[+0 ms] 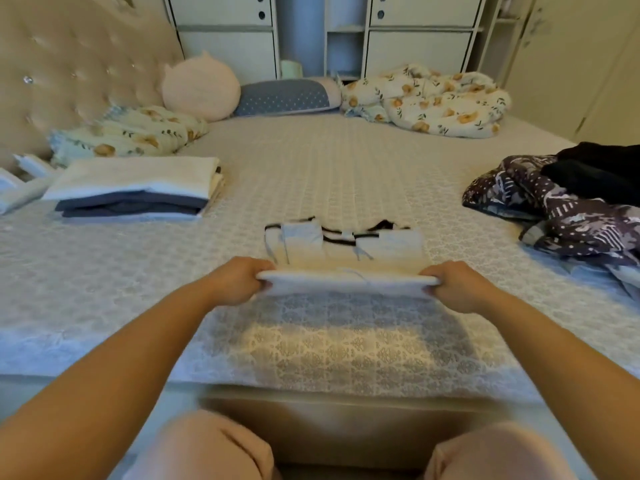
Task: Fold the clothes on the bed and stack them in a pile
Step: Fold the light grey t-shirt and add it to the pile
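Observation:
A white garment with black trim lies on the bed straight in front of me, its sides folded in. My left hand grips its near left corner and my right hand grips its near right corner. Both hands hold the near edge lifted off the bed, and a shadow falls beneath it. To the left sits a pile of folded clothes, white on top and dark blue below. At the right edge lies an unfolded heap: a purple patterned garment and a black one.
Floral bedding is bunched at the far right, and a floral pillow lies by the tufted headboard. A round pink cushion and a blue pillow sit at the back. White cabinets stand behind the bed.

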Motion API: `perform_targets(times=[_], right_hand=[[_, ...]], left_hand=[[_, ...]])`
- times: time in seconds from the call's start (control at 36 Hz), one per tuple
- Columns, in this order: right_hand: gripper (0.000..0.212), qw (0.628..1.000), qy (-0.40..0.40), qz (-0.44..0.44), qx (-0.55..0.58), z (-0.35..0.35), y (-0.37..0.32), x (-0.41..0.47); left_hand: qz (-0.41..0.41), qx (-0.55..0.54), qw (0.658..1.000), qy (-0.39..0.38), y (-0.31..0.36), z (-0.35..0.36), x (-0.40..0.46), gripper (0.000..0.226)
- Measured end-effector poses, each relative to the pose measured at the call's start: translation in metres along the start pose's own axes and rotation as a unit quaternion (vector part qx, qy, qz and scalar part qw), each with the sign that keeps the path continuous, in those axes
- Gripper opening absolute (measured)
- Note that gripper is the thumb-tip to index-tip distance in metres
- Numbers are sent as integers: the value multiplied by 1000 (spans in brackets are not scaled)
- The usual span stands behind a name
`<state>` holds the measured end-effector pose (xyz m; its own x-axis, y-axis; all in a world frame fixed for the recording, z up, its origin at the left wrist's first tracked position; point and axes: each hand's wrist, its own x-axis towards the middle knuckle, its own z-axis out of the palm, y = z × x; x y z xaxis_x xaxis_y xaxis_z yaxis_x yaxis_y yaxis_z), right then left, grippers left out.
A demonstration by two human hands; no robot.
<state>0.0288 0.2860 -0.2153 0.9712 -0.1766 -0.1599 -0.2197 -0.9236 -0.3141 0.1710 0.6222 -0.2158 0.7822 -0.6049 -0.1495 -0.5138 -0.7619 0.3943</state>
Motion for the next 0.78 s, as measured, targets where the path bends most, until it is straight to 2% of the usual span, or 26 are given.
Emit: perform_targets(times=[0.08,0.14,0.19,0.25,0.28,0.31,0.33,0.39,0.44,0.53,0.61,0.78], right_hand=[[23,995,-84,12,53,-36,1,5],[15,987,-88,21,130,-58,5,12],[9,961,-11,39,273,-70,7,22],[24,905,111,77,404,-65,9,39],[30,880,162,102,434,-58,8,48],[35,871,190,131,434,-47,6,57],[40,879,189,161,408,-36,3,67],[53,917,134,206,314,-11,-1,84],[57,936,112,235,235,9,-2,99],[42,934,158,263,184,25,2,112],[33,932,165,280,159,36,7,119],[34,933,192,248,174,38,17,122]], left_hand=[[-14,-134,985,-107,-2,-33,7,17],[-27,-250,959,-133,-6,-52,10,26],[-45,-351,931,-85,-11,-59,22,33],[-98,-413,904,50,-13,-52,45,25],[-138,-415,892,114,-12,-44,58,30],[-175,-401,887,150,-8,-33,69,41],[-204,-374,891,160,-3,-19,78,53],[-231,-300,912,156,3,6,94,63],[-246,-233,925,171,2,24,105,62],[-261,-191,925,202,-8,36,114,56],[-253,-140,933,213,-16,43,118,48],[-238,-178,929,221,-25,38,121,43]])
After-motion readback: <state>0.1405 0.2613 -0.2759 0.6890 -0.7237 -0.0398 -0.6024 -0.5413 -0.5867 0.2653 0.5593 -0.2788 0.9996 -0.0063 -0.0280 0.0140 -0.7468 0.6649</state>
